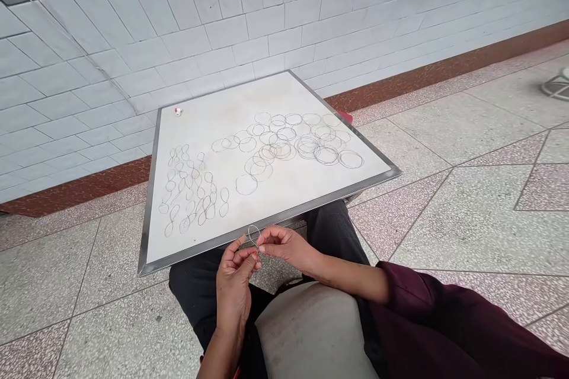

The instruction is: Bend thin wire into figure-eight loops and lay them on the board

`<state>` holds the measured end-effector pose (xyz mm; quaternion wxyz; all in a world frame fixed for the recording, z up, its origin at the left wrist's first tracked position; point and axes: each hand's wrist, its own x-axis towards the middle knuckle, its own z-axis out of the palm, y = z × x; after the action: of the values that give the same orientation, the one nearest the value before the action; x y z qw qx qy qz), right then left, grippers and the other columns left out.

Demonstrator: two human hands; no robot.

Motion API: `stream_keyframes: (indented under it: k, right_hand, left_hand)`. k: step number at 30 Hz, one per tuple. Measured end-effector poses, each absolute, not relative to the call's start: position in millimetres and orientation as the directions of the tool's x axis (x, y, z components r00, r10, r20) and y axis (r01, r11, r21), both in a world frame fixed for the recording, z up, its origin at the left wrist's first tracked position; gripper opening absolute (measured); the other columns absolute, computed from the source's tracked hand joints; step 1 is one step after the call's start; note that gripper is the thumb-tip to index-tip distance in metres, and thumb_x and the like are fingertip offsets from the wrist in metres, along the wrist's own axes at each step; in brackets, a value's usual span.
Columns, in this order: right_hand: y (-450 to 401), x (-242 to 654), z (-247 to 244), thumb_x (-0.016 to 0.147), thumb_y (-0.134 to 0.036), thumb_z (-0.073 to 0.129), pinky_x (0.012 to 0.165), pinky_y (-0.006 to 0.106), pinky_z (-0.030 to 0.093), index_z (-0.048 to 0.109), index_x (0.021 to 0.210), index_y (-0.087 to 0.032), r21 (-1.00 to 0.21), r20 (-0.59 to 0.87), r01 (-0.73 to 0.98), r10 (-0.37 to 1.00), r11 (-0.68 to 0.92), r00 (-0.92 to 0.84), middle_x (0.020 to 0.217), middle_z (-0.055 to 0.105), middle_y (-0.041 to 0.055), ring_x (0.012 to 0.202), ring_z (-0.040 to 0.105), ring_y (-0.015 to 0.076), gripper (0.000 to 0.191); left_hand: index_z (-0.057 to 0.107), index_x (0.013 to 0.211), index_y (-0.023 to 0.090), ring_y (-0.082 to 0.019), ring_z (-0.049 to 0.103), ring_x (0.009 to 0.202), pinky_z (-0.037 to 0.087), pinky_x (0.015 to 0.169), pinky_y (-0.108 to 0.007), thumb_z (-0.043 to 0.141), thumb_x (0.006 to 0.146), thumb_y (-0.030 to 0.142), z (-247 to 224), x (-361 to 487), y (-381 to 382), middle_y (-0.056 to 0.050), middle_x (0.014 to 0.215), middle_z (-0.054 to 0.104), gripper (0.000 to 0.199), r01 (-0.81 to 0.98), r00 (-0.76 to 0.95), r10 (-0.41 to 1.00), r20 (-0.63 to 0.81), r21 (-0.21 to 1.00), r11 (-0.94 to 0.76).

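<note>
A thin wire loop (254, 233) is held between my two hands, just off the near edge of the white table (213, 124). My left hand (235, 272) pinches the wire's lower part between thumb and fingers. From the right, my right hand (284, 246) grips the same wire with thumb and index finger where it crosses. Several round wire rings (351, 159) lie overlapping on the table's middle and right. Several figure-eight wire pieces (224, 201) lie in a group on its left side.
A small white and red item (178, 111) rests at the table's far left corner. Behind the table stands a white tiled wall (240, 29). A stool (555, 87) is on the floor at the far right. My knees are under the near edge.
</note>
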<state>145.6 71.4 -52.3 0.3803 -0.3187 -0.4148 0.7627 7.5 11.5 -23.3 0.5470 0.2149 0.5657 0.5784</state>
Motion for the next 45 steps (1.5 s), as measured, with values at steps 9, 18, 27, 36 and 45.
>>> stream_keyframes:
  k: [9,18,27,36,45]
  right_hand:
    - [71,146,-56,0.068,-0.041,0.083,0.070,0.028,0.044,0.067,0.082,-0.018,-0.886,-0.154,-0.311,0.852,-0.343,-0.500,0.073,0.063,-0.0024,0.070,0.057,0.0123,0.032]
    - [72,146,-62,0.068,-0.042,0.083,0.070,0.028,0.044,0.066,0.083,-0.018,-0.876,-0.156,-0.324,0.846,-0.357,-0.510,0.073,0.063,-0.0025,0.070,0.058,0.0120,0.033]
    - [74,146,-58,0.065,-0.048,0.084,0.067,0.028,0.045,0.065,0.079,-0.018,-0.889,-0.196,-0.264,0.834,-0.373,-0.516,0.071,0.062,-0.0025,0.068,0.057,0.0124,0.038]
    - [74,146,-61,0.064,-0.045,0.083,0.063,0.027,0.042,0.064,0.076,-0.018,-0.942,-0.201,-0.149,0.860,-0.302,-0.470,0.070,0.060,-0.0019,0.064,0.053,0.0118,0.035]
    - [72,145,-64,0.067,-0.044,0.081,0.063,0.028,0.043,0.066,0.079,-0.018,-0.954,-0.194,-0.118,0.868,-0.276,-0.457,0.070,0.062,-0.0007,0.064,0.055,0.0126,0.032]
  left_hand:
    - [0.063,0.117,0.016,-0.012,0.062,0.066,0.048,0.068,-0.027,0.085,0.063,0.023,-25,4,10,-0.003,0.082,0.073,0.059,-0.400,-0.264,0.884,-0.387,0.877,0.264]
    - [0.062,0.118,0.017,-0.012,0.061,0.065,0.048,0.068,-0.027,0.085,0.065,0.022,-27,3,11,-0.003,0.083,0.073,0.058,-0.395,-0.223,0.893,-0.390,0.874,0.283]
    - [0.062,0.119,0.018,-0.014,0.063,0.069,0.050,0.071,-0.030,0.083,0.068,0.026,-30,4,12,-0.002,0.081,0.072,0.056,-0.309,-0.239,0.914,-0.329,0.918,0.250]
    - [0.061,0.121,0.018,-0.015,0.064,0.068,0.052,0.072,-0.032,0.079,0.073,0.031,-31,1,12,-0.001,0.076,0.070,0.053,-0.221,-0.230,0.924,-0.304,0.941,0.255]
    - [0.062,0.122,0.019,-0.015,0.065,0.069,0.051,0.076,-0.033,0.078,0.075,0.032,-32,-1,11,-0.001,0.080,0.071,0.052,-0.225,-0.221,0.925,-0.309,0.939,0.259]
